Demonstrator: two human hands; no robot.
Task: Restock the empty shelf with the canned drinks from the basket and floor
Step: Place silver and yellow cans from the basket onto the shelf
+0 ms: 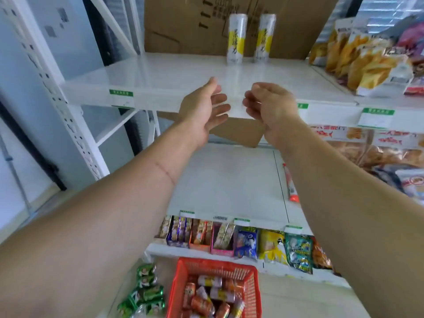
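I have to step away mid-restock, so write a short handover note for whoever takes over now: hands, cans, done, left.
Left hand: open, holding nothing, in front of the shelf edge.
Right hand: fingers loosely curled, holding nothing, beside the left.
Done: two white-and-yellow cans stand upright at the back of the upper shelf, against the cardboard box.
Left: orange and white cans lie piled in the red basket on the floor; green cans lie on the floor to its left. Most of the shelf is bare.
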